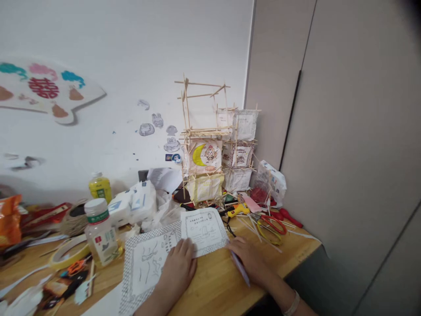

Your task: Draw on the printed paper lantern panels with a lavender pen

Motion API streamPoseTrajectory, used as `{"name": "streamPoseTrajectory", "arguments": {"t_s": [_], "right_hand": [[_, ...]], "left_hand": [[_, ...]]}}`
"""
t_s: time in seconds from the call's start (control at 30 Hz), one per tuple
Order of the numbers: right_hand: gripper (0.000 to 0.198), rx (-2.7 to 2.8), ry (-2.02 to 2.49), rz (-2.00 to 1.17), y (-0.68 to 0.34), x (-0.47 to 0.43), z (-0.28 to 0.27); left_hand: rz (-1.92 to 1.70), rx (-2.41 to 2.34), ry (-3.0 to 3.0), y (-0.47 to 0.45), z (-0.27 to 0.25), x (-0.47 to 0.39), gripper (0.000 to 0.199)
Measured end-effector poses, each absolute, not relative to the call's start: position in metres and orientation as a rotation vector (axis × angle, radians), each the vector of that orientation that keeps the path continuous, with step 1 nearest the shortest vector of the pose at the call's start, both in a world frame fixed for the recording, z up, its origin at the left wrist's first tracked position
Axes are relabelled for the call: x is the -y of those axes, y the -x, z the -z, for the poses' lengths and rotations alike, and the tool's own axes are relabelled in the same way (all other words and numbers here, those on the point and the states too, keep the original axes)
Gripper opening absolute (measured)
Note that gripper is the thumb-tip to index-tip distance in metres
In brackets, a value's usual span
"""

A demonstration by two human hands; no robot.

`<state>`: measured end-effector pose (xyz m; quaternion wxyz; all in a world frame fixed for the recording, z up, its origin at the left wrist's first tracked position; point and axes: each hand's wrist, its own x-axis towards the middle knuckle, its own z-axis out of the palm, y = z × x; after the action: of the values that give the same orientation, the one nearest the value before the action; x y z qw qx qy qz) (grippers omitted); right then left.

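My left hand [179,265] lies on two overlapping sheets, its fingers flat over their meeting edges. Under it, the larger drawing sheet [146,259] has a checkered border, line drawings and handwriting. The smaller drawing sheet [204,231] sits on top at the right, with a similar border, written lines and a sketch. A slim light-purple pen [240,270] is gripped in my right hand [250,259], beside that sheet's right edge. Its tip is hidden near the fingers, so I cannot tell whether it touches the paper.
Behind the sheets stands a wooden-stick frame [204,131] with decorated panels. Scissors [271,230], a yellow glue gun [238,210] and loose sticks lie right. A bottle [101,239], a tape roll [70,252] and tissue packs [143,202] crowd the left. The table's edge [296,268] is close right.
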<state>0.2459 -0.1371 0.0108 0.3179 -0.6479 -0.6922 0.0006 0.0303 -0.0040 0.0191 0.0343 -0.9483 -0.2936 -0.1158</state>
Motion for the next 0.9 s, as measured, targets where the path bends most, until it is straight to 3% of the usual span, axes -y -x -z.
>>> {"name": "streamPoseTrajectory", "arguments": {"t_s": [0.47,0.9], "right_hand": [[0.024,1.709,1.786,-0.035,-0.245,0.141,-0.012],[0.026,1.653,1.813,-0.102,-0.246,0.141,-0.010]], "left_hand": [[0.799,1.242,3.134,-0.031,0.009,-0.031,0.031],[2.166,1.822,3.308,-0.035,-0.001,-0.044,0.029]]}}
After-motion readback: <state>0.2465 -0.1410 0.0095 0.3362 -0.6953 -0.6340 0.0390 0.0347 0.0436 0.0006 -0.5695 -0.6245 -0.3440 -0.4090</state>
